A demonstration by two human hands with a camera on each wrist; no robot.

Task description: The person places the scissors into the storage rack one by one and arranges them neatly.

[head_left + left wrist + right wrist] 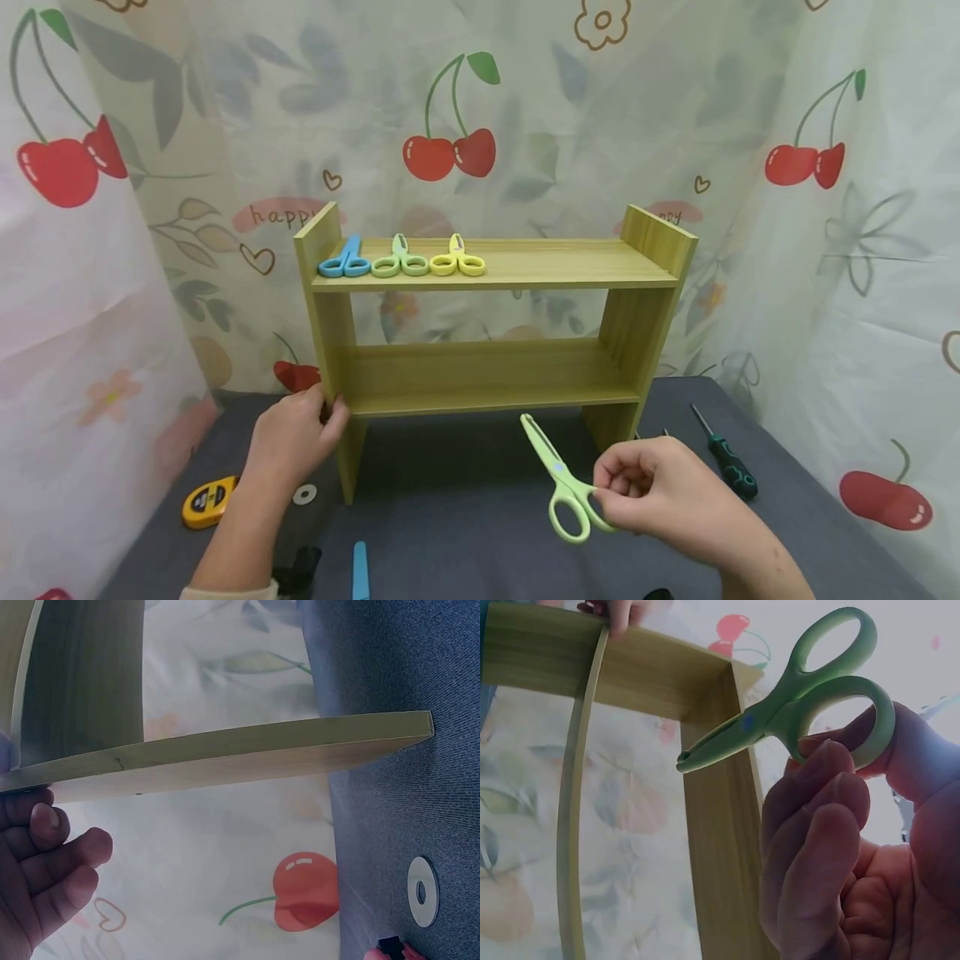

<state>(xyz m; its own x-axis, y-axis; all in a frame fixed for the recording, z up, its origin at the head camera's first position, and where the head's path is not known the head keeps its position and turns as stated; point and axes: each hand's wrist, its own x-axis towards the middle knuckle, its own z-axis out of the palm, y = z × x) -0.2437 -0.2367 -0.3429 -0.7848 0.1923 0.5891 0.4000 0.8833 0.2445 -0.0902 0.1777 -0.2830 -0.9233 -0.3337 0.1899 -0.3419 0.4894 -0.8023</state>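
Observation:
A two-tier wooden shelf [547, 262] stands on the dark table. My left hand [296, 429] grips its left side panel near the lower board, thumb at the front edge. In the left wrist view, the curled fingers [52, 825] lie against the panel [247, 750]. My right hand [667, 492] pinches light green scissors [561, 473] by one handle loop, in front of the shelf's lower right. Their blades point up and left, closed together. On the top board, at its left end, lie blue scissors [351, 247], green scissors [400, 248] and yellow scissors [457, 247] in a row.
Left on the table [465, 525] are a yellow tape measure [208, 502], a white washer [304, 494] and a black object [302, 569]. A blue strip-like piece [361, 571] lies at the front. A dark green screwdriver [731, 462] lies right. Patterned curtains [525, 100] enclose the table.

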